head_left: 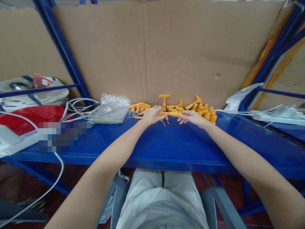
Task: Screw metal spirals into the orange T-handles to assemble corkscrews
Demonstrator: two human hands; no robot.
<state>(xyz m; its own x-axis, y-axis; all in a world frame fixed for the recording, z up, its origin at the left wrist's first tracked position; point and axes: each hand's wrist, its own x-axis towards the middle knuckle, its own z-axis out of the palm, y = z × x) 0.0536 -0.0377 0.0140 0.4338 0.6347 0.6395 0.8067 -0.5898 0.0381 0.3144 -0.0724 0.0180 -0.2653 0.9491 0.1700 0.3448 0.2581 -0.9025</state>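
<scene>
An orange plastic corkscrew lies level between my two hands over the blue table. My left hand is closed on its left end. At its right end, the thumb and fingertips of my right hand pinch the orange body. Below my left fingers, metal spirals of other corkscrews show. Left of that hand sits a pile of orange corkscrew handles with bare spirals. One orange T-handled corkscrew stands upright behind my hands. Right of it, a heap of orange pieces is partly hidden by my right hand.
A stack of clear plastic bags lies left of the orange parts. White cables and a red bag are further left. A cardboard sheet stands behind the blue table, between blue metal posts.
</scene>
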